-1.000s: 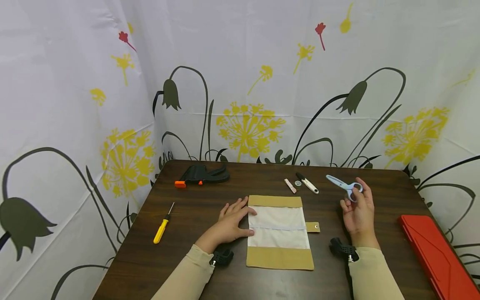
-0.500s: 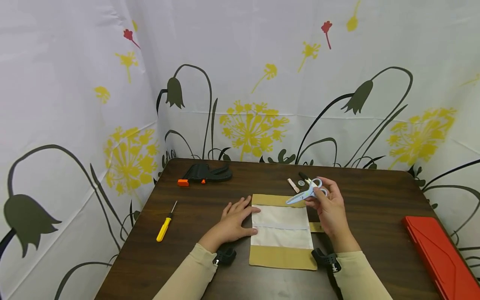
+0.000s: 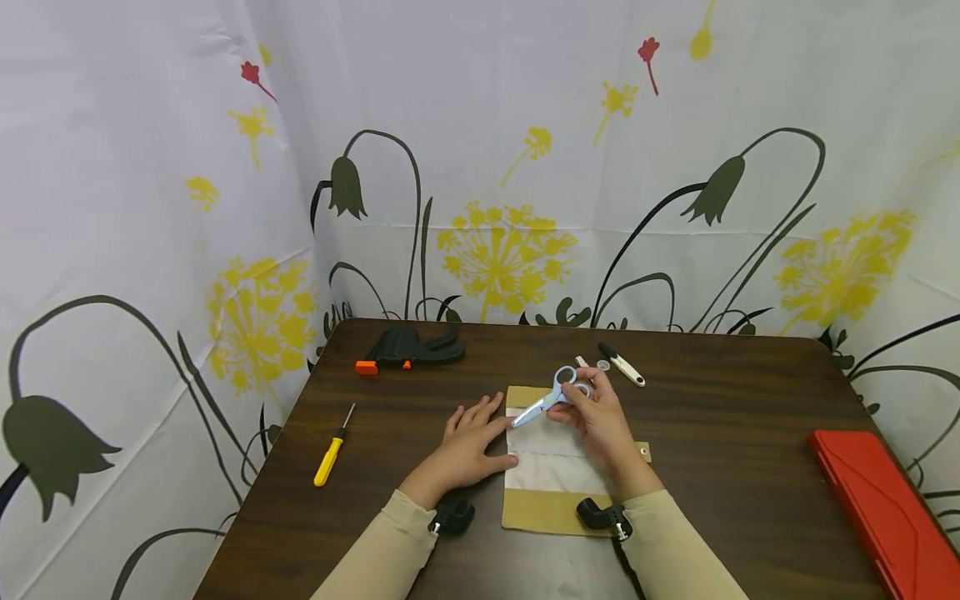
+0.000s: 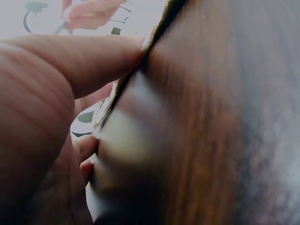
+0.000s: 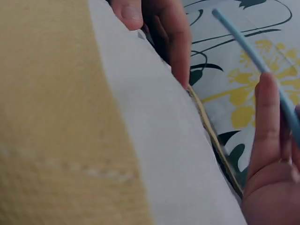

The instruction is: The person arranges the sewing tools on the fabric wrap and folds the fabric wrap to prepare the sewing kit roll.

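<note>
A tan fabric pouch [image 3: 551,512] with a white lining lies unfolded on the table, a snap tab [image 3: 643,451] at its right side. My left hand [image 3: 467,452] rests at the pouch's left edge, fingers spread, thumb and index finger touching the cloth. In the left wrist view the thumb [image 4: 101,61] lies along that edge. Above the lining, my right hand [image 3: 597,423] holds light blue scissors [image 3: 534,408] by the handle loops. Their blades look together and point left toward my left fingers. The right wrist view shows the scissors [image 5: 248,49] edge-on, raised above the pouch [image 5: 145,117].
A yellow screwdriver [image 3: 328,460] lies left, and a black clamp [image 3: 420,347] with orange pads at the back left. Thread snips [image 3: 624,367], a small round disc [image 3: 603,365] and a partly hidden small strip [image 3: 581,362] lie behind the pouch. A red case [image 3: 881,504] stands right.
My right hand has carried the scissors leftward, from the table's right side to above the pouch, the blades turning down and left. The left hand has stayed on the pouch's edge.
</note>
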The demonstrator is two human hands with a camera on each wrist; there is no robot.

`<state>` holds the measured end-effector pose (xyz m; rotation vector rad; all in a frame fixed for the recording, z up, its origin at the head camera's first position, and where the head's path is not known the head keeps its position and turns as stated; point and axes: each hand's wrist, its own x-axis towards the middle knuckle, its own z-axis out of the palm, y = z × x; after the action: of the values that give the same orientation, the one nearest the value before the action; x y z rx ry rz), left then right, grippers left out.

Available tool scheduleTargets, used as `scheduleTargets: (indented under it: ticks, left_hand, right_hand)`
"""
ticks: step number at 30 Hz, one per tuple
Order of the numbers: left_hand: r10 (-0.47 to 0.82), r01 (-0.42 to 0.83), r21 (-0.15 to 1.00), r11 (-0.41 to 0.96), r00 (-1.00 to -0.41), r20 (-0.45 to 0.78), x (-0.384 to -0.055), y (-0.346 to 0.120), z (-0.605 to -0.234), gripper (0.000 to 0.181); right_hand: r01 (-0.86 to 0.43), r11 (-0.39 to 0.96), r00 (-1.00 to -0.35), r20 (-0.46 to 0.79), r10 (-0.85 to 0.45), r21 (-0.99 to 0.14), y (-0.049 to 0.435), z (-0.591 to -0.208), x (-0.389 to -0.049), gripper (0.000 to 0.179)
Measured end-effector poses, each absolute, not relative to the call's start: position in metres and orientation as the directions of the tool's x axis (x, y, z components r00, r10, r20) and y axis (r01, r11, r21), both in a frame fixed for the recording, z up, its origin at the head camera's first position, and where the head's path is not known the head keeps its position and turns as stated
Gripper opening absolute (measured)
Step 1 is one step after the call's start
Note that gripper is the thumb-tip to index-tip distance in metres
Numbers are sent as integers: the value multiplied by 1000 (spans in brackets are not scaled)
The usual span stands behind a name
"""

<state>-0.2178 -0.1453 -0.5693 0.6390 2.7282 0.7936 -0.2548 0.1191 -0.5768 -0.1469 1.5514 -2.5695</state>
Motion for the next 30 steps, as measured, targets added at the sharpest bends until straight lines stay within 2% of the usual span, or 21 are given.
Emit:
scheduleTargets:
  ticks: [5,10,13,20,24,30]
  left_hand:
    - [463,333,570,751,-881,-94,-217,-146,-565,69]
    - [458,312,578,754,-880,-122,-217,-147,-564,70]
    - [460,307,588,749,-879,-128,-219,-146,-563,68]
    - [465,303,607,735,-876,-126,-219,-145,-561,51]
    - [467,300,616,728,-875,-127,-220,-145,-563,42]
    - [467,297,623,723,-875,-124,-220,-146,-562,40]
  right_hand:
    - [139,-545,-963,15,-268,-827,123,-589,-258,23]
    - [169,-477,-943,0,-334,-862,125,-592,-259,21]
    - [155,-440,-947,-5,-322,-884,124,-593,-259,24]
    - [60,-334,-964,32,-264,-941,121,-592,-258,56]
    - [51,-292,-964,29,-264,-955,121,-589,-255,52]
    - [84,-269,-964,-10,-266,-959,120,-588,-256,52]
